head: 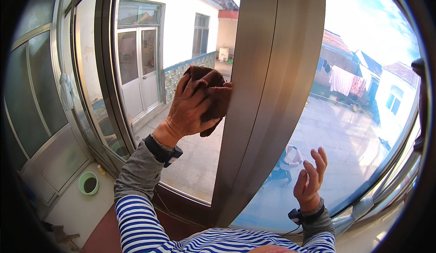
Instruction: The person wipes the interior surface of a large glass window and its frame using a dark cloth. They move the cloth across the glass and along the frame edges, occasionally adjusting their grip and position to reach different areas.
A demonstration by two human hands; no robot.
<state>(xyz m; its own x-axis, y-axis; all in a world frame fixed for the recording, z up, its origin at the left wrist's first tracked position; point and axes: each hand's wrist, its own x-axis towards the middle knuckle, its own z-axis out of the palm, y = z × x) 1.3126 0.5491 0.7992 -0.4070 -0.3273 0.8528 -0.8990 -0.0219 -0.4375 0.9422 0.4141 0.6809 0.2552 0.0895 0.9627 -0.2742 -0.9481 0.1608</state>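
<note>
A dark brown cloth (213, 94) is bunched under my left hand (190, 111), whose fingers grip it from behind. The cloth lies at a glass pane (190, 164), its right side meeting the edge of a broad metal door frame (269, 82). Whether it presses on the glass is hard to tell. Lower down on the right, my right hand (311, 181) is raised with its fingers apart and slightly bent, holding nothing. Behind that hand is a large window pane (327, 130). Both wrists carry black straps with small devices.
A light green basin (80, 184) of dark liquid stands on the floor at lower left, beside a small yellow bottle (101, 169). Nearer me is a wooden stool (63, 236), partly in shadow. Knotted pale cloth (66, 91) hangs by the left frame. Outside, laundry (342, 79) hangs in the courtyard.
</note>
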